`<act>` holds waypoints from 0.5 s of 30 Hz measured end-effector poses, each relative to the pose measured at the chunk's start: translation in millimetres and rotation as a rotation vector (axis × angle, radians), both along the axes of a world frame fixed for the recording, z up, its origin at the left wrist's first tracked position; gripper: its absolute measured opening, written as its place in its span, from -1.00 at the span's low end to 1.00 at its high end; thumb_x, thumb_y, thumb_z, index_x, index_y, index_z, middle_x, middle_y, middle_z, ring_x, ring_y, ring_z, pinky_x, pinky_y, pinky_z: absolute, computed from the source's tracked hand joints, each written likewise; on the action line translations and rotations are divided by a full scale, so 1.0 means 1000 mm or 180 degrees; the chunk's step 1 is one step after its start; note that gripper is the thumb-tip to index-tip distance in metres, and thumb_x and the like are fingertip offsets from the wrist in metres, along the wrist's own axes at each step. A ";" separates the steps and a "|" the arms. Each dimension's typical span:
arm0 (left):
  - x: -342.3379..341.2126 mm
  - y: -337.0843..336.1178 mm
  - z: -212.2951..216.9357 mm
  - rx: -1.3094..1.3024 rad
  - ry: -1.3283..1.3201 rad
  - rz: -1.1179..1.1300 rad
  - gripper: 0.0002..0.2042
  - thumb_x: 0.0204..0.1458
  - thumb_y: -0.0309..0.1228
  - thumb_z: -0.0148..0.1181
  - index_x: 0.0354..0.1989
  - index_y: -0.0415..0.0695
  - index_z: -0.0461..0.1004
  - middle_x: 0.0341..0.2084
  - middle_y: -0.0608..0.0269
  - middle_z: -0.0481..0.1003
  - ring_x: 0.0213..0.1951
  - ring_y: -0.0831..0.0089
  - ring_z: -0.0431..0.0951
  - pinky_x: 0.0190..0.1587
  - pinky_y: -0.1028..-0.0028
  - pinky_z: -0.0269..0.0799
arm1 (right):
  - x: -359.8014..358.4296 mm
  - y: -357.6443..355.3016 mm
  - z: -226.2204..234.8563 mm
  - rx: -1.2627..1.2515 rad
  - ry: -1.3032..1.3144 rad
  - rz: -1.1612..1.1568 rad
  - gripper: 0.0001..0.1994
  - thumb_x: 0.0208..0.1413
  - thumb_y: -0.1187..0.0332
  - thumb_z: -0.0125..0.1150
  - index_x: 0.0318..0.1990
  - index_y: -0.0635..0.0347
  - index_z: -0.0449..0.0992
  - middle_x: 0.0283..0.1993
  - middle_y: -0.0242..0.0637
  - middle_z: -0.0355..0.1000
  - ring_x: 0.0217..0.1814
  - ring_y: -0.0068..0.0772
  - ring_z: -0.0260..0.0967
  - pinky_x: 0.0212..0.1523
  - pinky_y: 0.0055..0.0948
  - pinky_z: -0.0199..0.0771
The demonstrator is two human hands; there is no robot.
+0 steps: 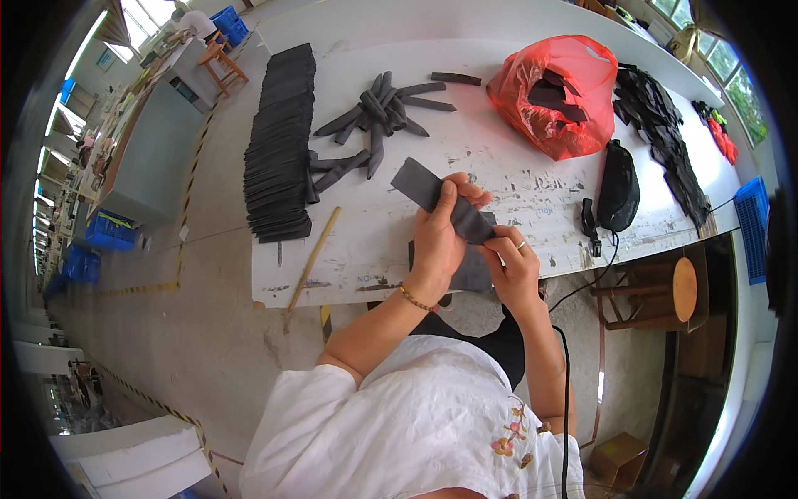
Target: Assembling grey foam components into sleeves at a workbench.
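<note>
A dark grey fabric strip [418, 185] is held above the near part of the white table [474, 170]. My left hand [439, 245] grips it around the middle, thumb pressed on top. At the strip's lower right end, the fingertips of my right hand [514, 266] pinch it. Below my hands, partly hidden by them, lies a dark grey piece of fabric [472, 273]. To the left stands a long row of stacked dark strips [278, 145]. Between that row and my hands is a loose pile of rolled or folded dark strips [378, 112].
A red plastic bag [511, 104] holds dark pieces. Right of it are a black pouch [619, 187] with a cord and a heap of black strips [661, 133]. A wooden stick [314, 259] crosses the table's front edge. A stool [684, 289] stands at right; another person [195, 23] works far left.
</note>
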State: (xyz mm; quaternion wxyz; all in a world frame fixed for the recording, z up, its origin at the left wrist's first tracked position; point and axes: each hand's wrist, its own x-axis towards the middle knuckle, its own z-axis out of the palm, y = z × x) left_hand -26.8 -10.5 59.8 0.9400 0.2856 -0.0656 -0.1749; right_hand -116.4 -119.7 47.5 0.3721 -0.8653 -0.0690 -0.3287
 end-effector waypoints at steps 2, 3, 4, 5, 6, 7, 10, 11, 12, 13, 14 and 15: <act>-0.005 -0.003 -0.001 -0.0044 0.0174 0.0034 -0.72 0.23 -0.26 0.06 -0.06 -0.23 0.40 -0.36 0.21 0.52 -0.18 0.26 0.55 0.03 0.29 0.41 | 0.002 0.000 -0.001 -0.0018 -0.0003 0.0005 -0.82 -0.09 0.62 0.32 -0.35 0.25 0.43 -0.23 -0.20 0.43 -0.37 -0.15 0.41 -0.41 -0.32 0.42; -0.006 -0.004 -0.001 0.0001 0.0181 0.0081 -0.73 0.24 -0.26 0.05 -0.07 -0.23 0.41 -0.37 0.22 0.52 -0.19 0.28 0.55 0.01 0.31 0.41 | 0.002 0.000 -0.002 0.0028 0.0019 0.0000 -0.82 -0.09 0.62 0.32 -0.36 0.25 0.43 -0.23 -0.20 0.43 -0.38 -0.16 0.41 -0.42 -0.33 0.42; -0.007 -0.005 -0.001 0.0000 0.0180 0.0092 -0.73 0.24 -0.26 0.05 -0.07 -0.23 0.41 -0.37 0.22 0.52 -0.19 0.28 0.55 0.01 0.31 0.41 | 0.002 0.000 -0.002 0.0074 0.0044 0.0002 -0.82 -0.09 0.62 0.32 -0.36 0.25 0.43 -0.23 -0.21 0.43 -0.38 -0.17 0.41 -0.43 -0.33 0.42; -0.008 -0.005 -0.002 0.0016 0.0186 0.0088 -0.73 0.24 -0.26 0.04 -0.07 -0.23 0.41 -0.37 0.23 0.52 -0.20 0.28 0.55 -0.01 0.32 0.41 | 0.002 0.000 -0.002 0.0073 0.0044 0.0013 -0.82 -0.09 0.62 0.32 -0.36 0.25 0.43 -0.23 -0.21 0.43 -0.38 -0.17 0.41 -0.43 -0.33 0.42; -0.009 -0.005 -0.003 0.0031 0.0192 0.0082 -0.73 0.24 -0.26 0.04 -0.07 -0.22 0.41 -0.37 0.23 0.52 -0.21 0.29 0.55 -0.02 0.33 0.41 | 0.002 -0.001 -0.001 0.0091 0.0044 0.0015 -0.82 -0.09 0.61 0.32 -0.36 0.26 0.43 -0.23 -0.21 0.43 -0.39 -0.18 0.41 -0.44 -0.34 0.42; -0.008 -0.006 -0.003 0.0028 0.0189 0.0085 -0.73 0.24 -0.26 0.04 -0.07 -0.22 0.41 -0.37 0.23 0.52 -0.21 0.29 0.55 -0.02 0.33 0.41 | 0.003 -0.001 -0.001 0.0108 0.0041 0.0009 -0.82 -0.09 0.61 0.32 -0.36 0.26 0.43 -0.24 -0.21 0.43 -0.40 -0.19 0.41 -0.44 -0.34 0.42; -0.007 -0.006 -0.003 0.0022 0.0223 0.0076 -0.73 0.25 -0.27 0.03 -0.08 -0.23 0.41 -0.37 0.23 0.52 -0.22 0.29 0.55 -0.05 0.34 0.41 | 0.002 -0.002 -0.002 0.0087 0.0097 -0.0003 -0.82 -0.09 0.61 0.32 -0.36 0.26 0.42 -0.24 -0.20 0.43 -0.39 -0.19 0.41 -0.44 -0.34 0.42; -0.007 -0.005 -0.003 0.0029 0.0225 0.0068 -0.74 0.25 -0.27 0.03 -0.08 -0.23 0.41 -0.37 0.23 0.51 -0.22 0.29 0.55 -0.05 0.34 0.42 | 0.003 -0.003 -0.002 0.0083 0.0097 -0.0001 -0.82 -0.09 0.61 0.32 -0.36 0.26 0.42 -0.24 -0.20 0.43 -0.39 -0.19 0.41 -0.44 -0.34 0.42; -0.007 -0.005 -0.003 0.0035 0.0228 0.0059 -0.74 0.25 -0.27 0.02 -0.08 -0.23 0.41 -0.37 0.22 0.51 -0.22 0.29 0.55 -0.05 0.34 0.42 | 0.003 -0.003 -0.002 0.0081 0.0120 0.0001 -0.83 -0.08 0.61 0.32 -0.35 0.26 0.43 -0.24 -0.21 0.44 -0.39 -0.18 0.41 -0.44 -0.34 0.42; -0.007 -0.004 -0.004 0.0033 0.0230 0.0058 -0.74 0.25 -0.27 0.02 -0.08 -0.23 0.41 -0.37 0.22 0.51 -0.22 0.29 0.55 -0.05 0.34 0.42 | 0.003 -0.003 -0.003 0.0080 0.0144 0.0000 -0.83 -0.08 0.61 0.32 -0.35 0.26 0.44 -0.24 -0.21 0.44 -0.39 -0.18 0.41 -0.44 -0.34 0.42; -0.005 -0.003 -0.006 0.0020 0.0184 0.0009 -0.74 0.25 -0.28 0.02 -0.07 -0.23 0.41 -0.36 0.21 0.52 -0.21 0.28 0.55 -0.05 0.33 0.42 | 0.003 -0.004 -0.002 0.0078 0.0148 -0.0004 -0.83 -0.08 0.61 0.32 -0.35 0.26 0.44 -0.24 -0.21 0.44 -0.39 -0.18 0.41 -0.44 -0.34 0.42; -0.004 -0.002 -0.007 0.0007 0.0139 -0.0043 -0.74 0.26 -0.28 0.01 -0.07 -0.24 0.41 -0.35 0.20 0.52 -0.20 0.27 0.55 -0.04 0.31 0.43 | 0.003 -0.005 -0.002 0.0033 0.0164 0.0010 -0.83 -0.08 0.60 0.32 -0.33 0.26 0.45 -0.23 -0.19 0.43 -0.39 -0.17 0.41 -0.42 -0.35 0.43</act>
